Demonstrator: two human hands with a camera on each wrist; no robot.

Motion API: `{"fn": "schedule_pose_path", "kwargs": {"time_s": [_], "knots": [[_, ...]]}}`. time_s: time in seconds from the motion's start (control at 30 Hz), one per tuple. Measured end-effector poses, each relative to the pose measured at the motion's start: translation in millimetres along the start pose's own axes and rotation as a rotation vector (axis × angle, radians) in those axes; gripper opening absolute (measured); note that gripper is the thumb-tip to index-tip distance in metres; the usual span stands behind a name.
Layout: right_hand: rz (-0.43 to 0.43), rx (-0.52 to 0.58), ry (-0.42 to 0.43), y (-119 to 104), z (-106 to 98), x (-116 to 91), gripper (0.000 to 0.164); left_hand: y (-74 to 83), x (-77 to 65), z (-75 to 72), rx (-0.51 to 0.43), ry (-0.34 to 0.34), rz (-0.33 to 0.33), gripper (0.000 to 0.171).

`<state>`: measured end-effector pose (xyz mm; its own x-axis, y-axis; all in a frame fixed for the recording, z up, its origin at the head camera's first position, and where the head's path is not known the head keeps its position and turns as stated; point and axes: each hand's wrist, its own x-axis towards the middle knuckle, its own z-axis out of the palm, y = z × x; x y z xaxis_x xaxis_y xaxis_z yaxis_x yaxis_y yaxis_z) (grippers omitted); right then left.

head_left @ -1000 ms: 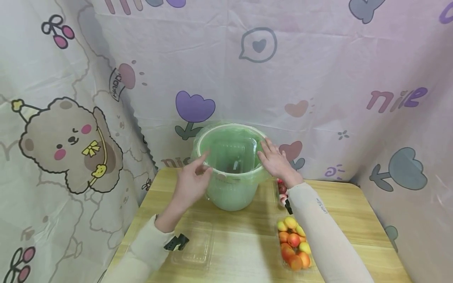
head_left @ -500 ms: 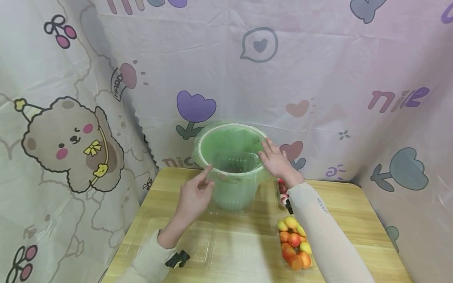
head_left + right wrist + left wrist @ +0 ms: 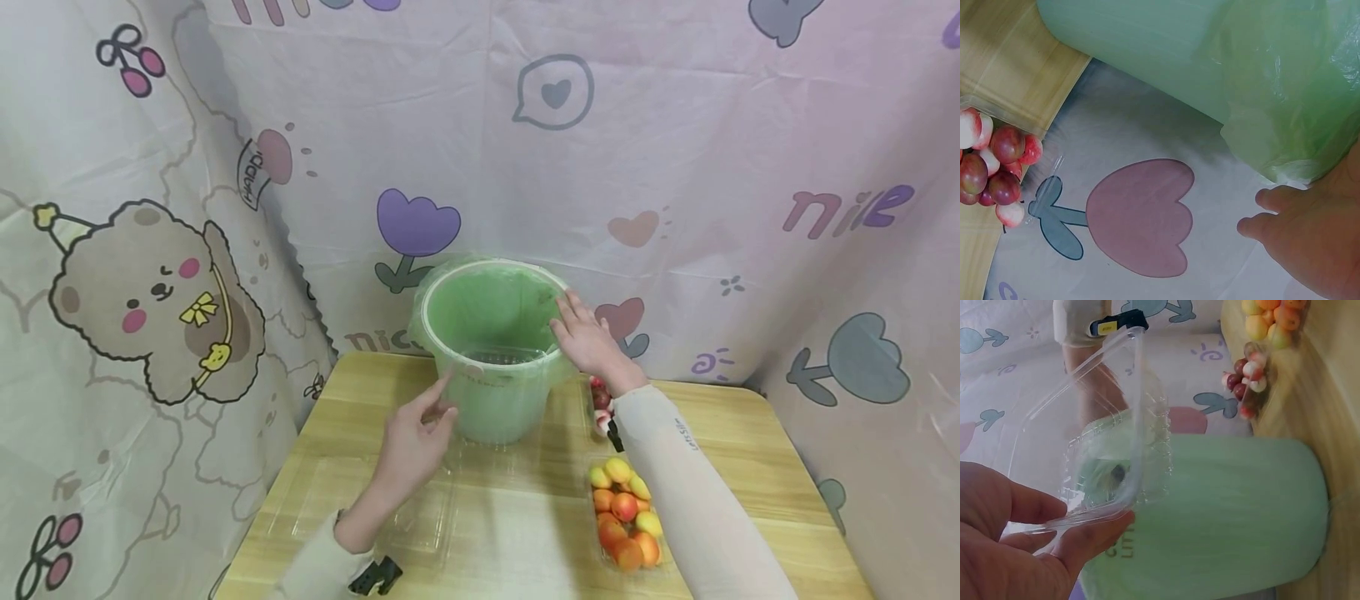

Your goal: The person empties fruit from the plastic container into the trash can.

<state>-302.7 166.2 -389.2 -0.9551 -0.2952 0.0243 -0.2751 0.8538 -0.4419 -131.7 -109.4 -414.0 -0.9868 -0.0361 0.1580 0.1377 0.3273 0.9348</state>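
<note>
My left hand (image 3: 416, 446) pinches the edge of a clear plastic container (image 3: 1141, 412) between thumb and fingers. The container hangs tilted in front of a pale green bin (image 3: 491, 408), overlapping its near rim in the head view. A thin green bag (image 3: 1279, 87) lines the bin and folds over its white rim. At the rim's right side rests my right hand (image 3: 588, 337), its fingers looking fairly straight in the head view. Two of its fingertips (image 3: 1254, 225) lie outside the bag in the right wrist view; the bag and hand hide the rest.
On the wooden table (image 3: 525, 533) stands a clear box of yellow and orange fruit (image 3: 624, 508). Behind it is another box with red, purple and white fruit (image 3: 1004, 150). Clear plastic trays (image 3: 423, 521) lie at the left. A printed curtain (image 3: 487, 150) hangs behind.
My left hand has moved down and a little toward me, lowering the clear container from over the bin's mouth to its near side. My right hand has stayed at the rim.
</note>
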Motion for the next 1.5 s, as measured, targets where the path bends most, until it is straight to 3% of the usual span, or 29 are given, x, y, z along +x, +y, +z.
{"fn": "schedule_pose_path", "kwargs": {"time_s": [0.37, 0.9, 1.27, 1.5], "knots": [[-0.001, 0.013, -0.004, -1.8, -0.8, 0.4, 0.069, -21.1, -14.0, 21.5, -0.007, -0.084, -0.029, 0.052], [0.008, 0.013, -0.017, 1.2, -1.4, 0.6, 0.069, -57.4, -11.3, 52.1, -0.049, -0.214, -0.106, 0.054], [0.006, 0.019, -0.019, -0.4, -1.4, 0.2, 0.069, -78.7, -12.9, 73.1, -0.025, -0.227, -0.192, 0.061], [0.012, 0.017, -0.023, 0.1, -0.9, 0.6, 0.07, -97.6, -15.3, 87.1, -0.009, -0.226, -0.166, 0.056]]}}
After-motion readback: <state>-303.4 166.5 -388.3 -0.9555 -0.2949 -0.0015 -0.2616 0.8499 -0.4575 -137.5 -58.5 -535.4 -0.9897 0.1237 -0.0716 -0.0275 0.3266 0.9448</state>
